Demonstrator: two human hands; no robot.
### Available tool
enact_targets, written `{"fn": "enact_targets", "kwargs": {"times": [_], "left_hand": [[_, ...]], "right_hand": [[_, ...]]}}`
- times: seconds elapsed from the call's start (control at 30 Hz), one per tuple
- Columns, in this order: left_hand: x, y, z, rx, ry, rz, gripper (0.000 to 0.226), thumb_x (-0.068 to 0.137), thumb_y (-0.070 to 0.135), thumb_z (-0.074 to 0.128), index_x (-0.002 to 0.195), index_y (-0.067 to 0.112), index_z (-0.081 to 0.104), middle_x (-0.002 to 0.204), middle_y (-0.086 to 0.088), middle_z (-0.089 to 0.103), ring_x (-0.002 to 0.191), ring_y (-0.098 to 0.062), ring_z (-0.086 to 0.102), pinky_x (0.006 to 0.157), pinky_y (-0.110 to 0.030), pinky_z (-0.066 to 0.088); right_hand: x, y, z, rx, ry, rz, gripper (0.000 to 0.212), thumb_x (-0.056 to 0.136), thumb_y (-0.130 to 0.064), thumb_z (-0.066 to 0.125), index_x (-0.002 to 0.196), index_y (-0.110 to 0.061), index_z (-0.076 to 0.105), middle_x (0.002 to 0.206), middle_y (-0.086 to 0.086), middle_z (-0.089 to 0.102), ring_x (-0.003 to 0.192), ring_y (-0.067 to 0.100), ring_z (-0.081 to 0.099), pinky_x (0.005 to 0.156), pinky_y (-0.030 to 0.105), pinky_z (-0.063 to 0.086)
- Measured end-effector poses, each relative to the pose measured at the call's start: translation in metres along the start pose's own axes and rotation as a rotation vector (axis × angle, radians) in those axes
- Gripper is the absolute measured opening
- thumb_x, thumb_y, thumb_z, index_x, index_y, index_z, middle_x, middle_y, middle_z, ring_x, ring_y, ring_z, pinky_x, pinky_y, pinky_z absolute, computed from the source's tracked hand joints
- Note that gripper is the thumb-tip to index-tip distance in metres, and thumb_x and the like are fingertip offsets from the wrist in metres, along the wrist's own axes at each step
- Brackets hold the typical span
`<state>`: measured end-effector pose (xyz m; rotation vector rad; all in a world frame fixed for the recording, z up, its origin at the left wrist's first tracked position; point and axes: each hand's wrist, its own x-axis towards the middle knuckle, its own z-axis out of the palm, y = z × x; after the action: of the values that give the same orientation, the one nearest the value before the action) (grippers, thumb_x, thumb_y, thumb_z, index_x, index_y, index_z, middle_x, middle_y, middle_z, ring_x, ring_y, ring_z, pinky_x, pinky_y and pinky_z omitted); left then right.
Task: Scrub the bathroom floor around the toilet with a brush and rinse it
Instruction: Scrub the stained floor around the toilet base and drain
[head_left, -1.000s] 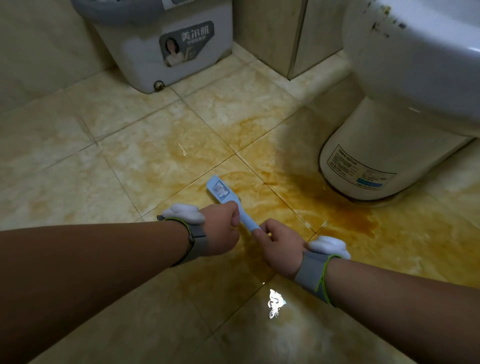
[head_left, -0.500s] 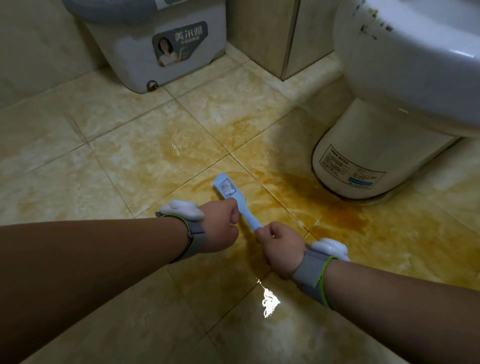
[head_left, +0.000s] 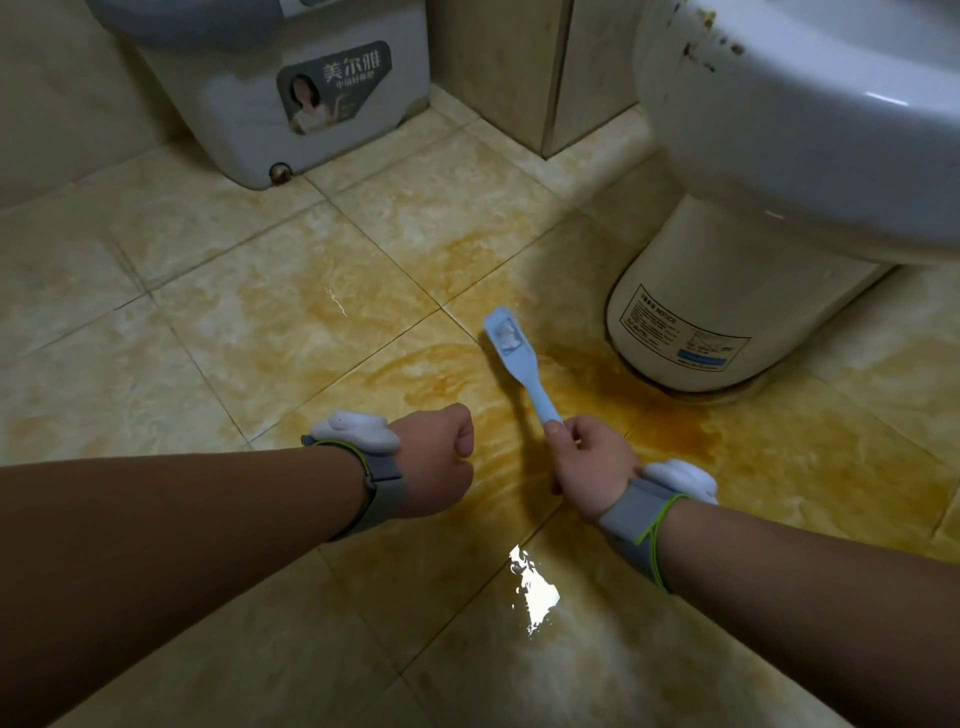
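Fingers (head_left: 560, 429) of right hand (head_left: 592, 462) were clamped on the brush (head_left: 521, 364) handle end. Those of left hand (head_left: 436, 457) were curled into a fist, gripping nothing, clear of the handle. I saw brush head over the orange-stained floor (head_left: 426, 374), near the toilet base (head_left: 737, 291); contact with tile I couldn't tell.

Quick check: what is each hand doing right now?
The left hand is closed in a fist, holding nothing that shows.
The right hand is closed, its fingers gripping the blue brush by the handle end.
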<state>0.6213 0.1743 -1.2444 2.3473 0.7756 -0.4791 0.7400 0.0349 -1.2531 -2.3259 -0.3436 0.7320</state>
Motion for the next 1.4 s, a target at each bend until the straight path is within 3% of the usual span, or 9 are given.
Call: {"fn": "enact_targets", "kwargs": {"times": [0.17, 0.3, 0.6, 0.73, 0.83, 1.07, 1.17, 1.3, 1.4], "left_hand": [[-0.005, -0.004, 0.007, -0.002, 0.004, -0.001, 0.009, 0.085, 0.022, 0.052, 0.085, 0.029, 0.046, 0.083, 0.004, 0.059, 0.074, -0.022, 0.059, 0.068, -0.038, 0.053], [0.002, 0.008, 0.010, -0.011, 0.002, 0.025, 0.008, 0.085, 0.020, 0.052, 0.087, 0.026, 0.046, 0.083, 0.000, 0.061, 0.075, -0.026, 0.061, 0.067, -0.040, 0.054], [0.018, 0.055, 0.027, 0.023, -0.066, 0.108, 0.009, 0.083, 0.024, 0.054, 0.087, 0.027, 0.046, 0.086, -0.001, 0.064, 0.078, -0.026, 0.063, 0.070, -0.043, 0.057], [0.014, 0.063, 0.029, 0.022, -0.066, 0.125, 0.009, 0.085, 0.024, 0.054, 0.088, 0.027, 0.047, 0.085, 0.001, 0.063, 0.078, -0.025, 0.062, 0.071, -0.040, 0.055], [0.008, 0.057, 0.026, 0.015, -0.063, 0.123, 0.009, 0.085, 0.024, 0.055, 0.089, 0.027, 0.048, 0.086, 0.001, 0.063, 0.079, -0.026, 0.062, 0.072, -0.041, 0.055], [-0.001, 0.029, 0.022, -0.011, -0.061, 0.051, 0.008, 0.084, 0.022, 0.052, 0.087, 0.027, 0.046, 0.084, 0.001, 0.062, 0.076, -0.025, 0.061, 0.067, -0.040, 0.054], [0.001, 0.029, 0.020, -0.006, -0.030, 0.046, 0.008, 0.082, 0.023, 0.053, 0.088, 0.026, 0.048, 0.084, 0.001, 0.063, 0.075, -0.024, 0.062, 0.068, -0.040, 0.056], [0.000, 0.034, 0.019, 0.023, -0.039, 0.075, 0.009, 0.084, 0.020, 0.053, 0.091, 0.024, 0.049, 0.085, -0.001, 0.063, 0.076, -0.025, 0.061, 0.068, -0.038, 0.053], [-0.004, 0.031, 0.023, 0.025, -0.074, 0.091, 0.009, 0.085, 0.021, 0.053, 0.089, 0.026, 0.047, 0.083, 0.001, 0.060, 0.072, -0.024, 0.057, 0.067, -0.038, 0.052]], "right_hand": [[0.019, 0.018, -0.011, -0.048, -0.051, 0.099, 0.026, 0.091, -0.032, 0.051, 0.075, -0.014, 0.058, 0.067, 0.012, 0.056, 0.054, 0.025, 0.046, 0.043, 0.023, 0.035], [0.015, 0.052, -0.030, -0.079, 0.023, 0.174, 0.029, 0.089, -0.037, 0.043, 0.080, -0.011, 0.054, 0.078, 0.018, 0.053, 0.073, 0.026, 0.048, 0.070, 0.035, 0.042], [-0.034, 0.082, -0.071, -0.240, 0.193, 0.340, 0.033, 0.099, -0.020, 0.038, 0.102, 0.007, 0.056, 0.110, 0.031, 0.062, 0.106, 0.043, 0.057, 0.078, 0.037, 0.041], [-0.043, 0.067, -0.055, -0.181, 0.084, 0.194, 0.025, 0.100, -0.029, 0.036, 0.092, -0.009, 0.049, 0.098, 0.021, 0.063, 0.098, 0.037, 0.058, 0.067, 0.029, 0.029], [-0.037, 0.060, -0.043, -0.195, -0.046, 0.074, 0.021, 0.098, -0.033, 0.041, 0.085, -0.017, 0.046, 0.084, 0.011, 0.059, 0.094, 0.032, 0.060, 0.070, 0.031, 0.036], [-0.024, 0.061, -0.052, -0.297, 0.098, 0.327, 0.034, 0.100, -0.015, 0.035, 0.113, 0.008, 0.055, 0.118, 0.027, 0.059, 0.112, 0.039, 0.055, 0.083, 0.034, 0.041], [-0.035, 0.050, -0.040, -0.252, 0.100, 0.269, 0.035, 0.101, -0.023, 0.035, 0.109, 0.003, 0.057, 0.112, 0.024, 0.062, 0.107, 0.038, 0.057, 0.074, 0.033, 0.037], [-0.050, 0.050, -0.027, -0.220, -0.138, 0.083, 0.023, 0.098, -0.032, 0.040, 0.087, -0.015, 0.050, 0.083, 0.009, 0.056, 0.083, 0.026, 0.055, 0.065, 0.027, 0.031], [-0.043, 0.058, -0.035, -0.289, -0.075, 0.151, 0.023, 0.098, -0.030, 0.040, 0.090, -0.014, 0.054, 0.089, 0.015, 0.061, 0.096, 0.034, 0.062, 0.075, 0.030, 0.042]]}}
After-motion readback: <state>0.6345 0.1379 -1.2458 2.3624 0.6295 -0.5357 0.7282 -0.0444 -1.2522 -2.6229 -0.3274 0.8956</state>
